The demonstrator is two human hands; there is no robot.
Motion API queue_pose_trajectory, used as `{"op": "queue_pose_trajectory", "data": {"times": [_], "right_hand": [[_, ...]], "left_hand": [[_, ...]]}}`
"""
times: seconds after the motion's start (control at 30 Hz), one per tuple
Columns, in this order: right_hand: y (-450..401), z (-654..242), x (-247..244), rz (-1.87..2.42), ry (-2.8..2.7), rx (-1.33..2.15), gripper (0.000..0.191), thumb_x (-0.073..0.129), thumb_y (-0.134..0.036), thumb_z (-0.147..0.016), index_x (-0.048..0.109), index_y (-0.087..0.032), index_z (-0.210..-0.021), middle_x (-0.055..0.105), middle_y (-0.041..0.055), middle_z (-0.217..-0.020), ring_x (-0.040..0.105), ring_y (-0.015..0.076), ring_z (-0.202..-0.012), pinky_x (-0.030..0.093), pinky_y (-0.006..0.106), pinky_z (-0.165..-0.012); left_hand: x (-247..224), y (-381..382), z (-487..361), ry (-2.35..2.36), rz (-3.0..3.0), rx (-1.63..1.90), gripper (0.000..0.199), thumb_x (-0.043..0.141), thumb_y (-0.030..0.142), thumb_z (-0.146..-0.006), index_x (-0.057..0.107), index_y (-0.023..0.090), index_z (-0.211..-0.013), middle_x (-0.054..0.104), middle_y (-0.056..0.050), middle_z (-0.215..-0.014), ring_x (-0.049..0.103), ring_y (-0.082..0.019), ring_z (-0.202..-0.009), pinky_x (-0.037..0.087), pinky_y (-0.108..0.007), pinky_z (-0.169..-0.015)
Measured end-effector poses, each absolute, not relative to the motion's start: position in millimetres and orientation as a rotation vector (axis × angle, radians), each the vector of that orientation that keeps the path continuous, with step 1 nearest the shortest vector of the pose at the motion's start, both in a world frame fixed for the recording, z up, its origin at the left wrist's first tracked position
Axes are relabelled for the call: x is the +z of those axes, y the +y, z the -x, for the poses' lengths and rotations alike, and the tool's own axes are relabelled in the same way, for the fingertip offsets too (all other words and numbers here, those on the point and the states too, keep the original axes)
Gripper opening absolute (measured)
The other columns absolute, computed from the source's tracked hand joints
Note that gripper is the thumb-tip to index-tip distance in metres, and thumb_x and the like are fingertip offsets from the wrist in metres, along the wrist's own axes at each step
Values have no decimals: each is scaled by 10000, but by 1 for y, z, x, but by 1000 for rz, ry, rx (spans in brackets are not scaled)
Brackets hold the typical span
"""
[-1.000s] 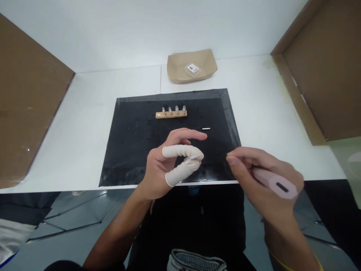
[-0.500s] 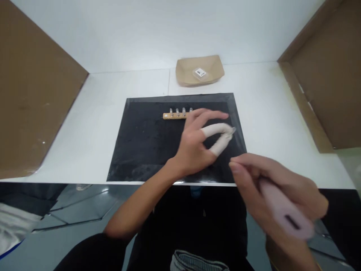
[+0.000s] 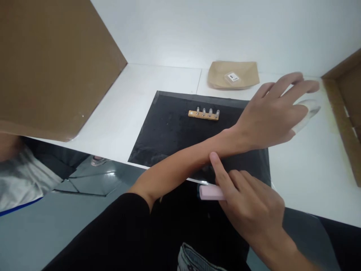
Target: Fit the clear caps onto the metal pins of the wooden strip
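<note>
My left hand (image 3: 273, 113) reaches far over to the right, above the edge of the black mat (image 3: 175, 135). White covers wrap its thumb and index finger, which are pinched round a small clear piece (image 3: 314, 110), blurred and partly hidden. Near the front edge of the table, my right hand (image 3: 254, 203) grips a pale pink device (image 3: 211, 192) with a smooth rounded end. Its index finger points up toward my left forearm; contact is unclear. On the mat lies a tan strip (image 3: 203, 115) carrying several upright clear nail tips (image 3: 210, 111).
Behind the mat is a brown paper tray (image 3: 220, 83) holding a small clear box with a white label (image 3: 232, 77). Brown panels (image 3: 56, 67) stand at left and right. Another person's grey clothing (image 3: 25, 177) shows at the left edge.
My left hand has swung right and away from the mat's middle. My right hand has moved left beneath my left forearm, turning the pink device. The view has shifted right.
</note>
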State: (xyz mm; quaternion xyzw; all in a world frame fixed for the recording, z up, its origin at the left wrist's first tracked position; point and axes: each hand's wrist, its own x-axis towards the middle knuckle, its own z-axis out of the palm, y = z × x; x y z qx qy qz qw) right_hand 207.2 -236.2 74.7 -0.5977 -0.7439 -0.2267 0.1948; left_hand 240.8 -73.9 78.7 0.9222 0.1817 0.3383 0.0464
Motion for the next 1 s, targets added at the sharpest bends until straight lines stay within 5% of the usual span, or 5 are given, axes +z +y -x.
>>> {"op": "queue_pose_trajectory", "data": {"times": [0.13, 0.4, 0.67, 0.8, 1.0], "right_hand": [[-256, -225, 55, 1700, -2110, -557, 320, 646, -50, -976, 710, -50, -1289, 549, -16, -628, 477, 156, -586, 344, 342, -591], [-260, -220, 56, 1814, -1433, 4, 262, 666, -160, -993, 748, -216, -1235, 744, 6, -827, 637, 129, -628, 476, 286, -609], [-245, -200, 65, 1252, -544, 1033, 235, 638, -333, -1030, 786, -305, -1210, 364, -80, -505, 342, 73, -447, 314, 189, -424], [-234, -199, 69, 1054, -493, 1129, 216, 629, -299, -1024, 809, -297, -1144, 255, -94, -516, 237, 65, -441, 272, 162, -395], [-239, -201, 63, 1096, -608, 1128, 229, 638, -334, -1030, 788, -338, -1204, 303, -83, -542, 285, 73, -466, 262, 180, -407]], "left_hand": [[85, -63, -236, 503, -2800, 1126, 519, 241, -6, -877, 740, 135, -916, 614, -44, -1491, 496, -280, -1503, 487, -507, -1058], [82, -70, -234, 592, -2869, 989, 432, 345, 110, -1046, 758, 226, -1097, 597, 12, -1505, 461, -270, -1528, 484, -505, -1142], [86, -67, -235, 716, -2644, 1085, 400, 438, 274, -1082, 765, 176, -873, 690, -30, -1348, 552, -310, -1414, 374, -615, -1232], [81, -61, -238, 586, -2307, 1251, 241, 713, 262, -949, 706, 194, -718, 748, -23, -1276, 603, -286, -1287, 353, -528, -1291], [82, -63, -236, 529, -2270, 1203, 171, 665, 239, -982, 735, 186, -835, 719, -63, -1276, 569, -288, -1316, 436, -536, -1194]]}}
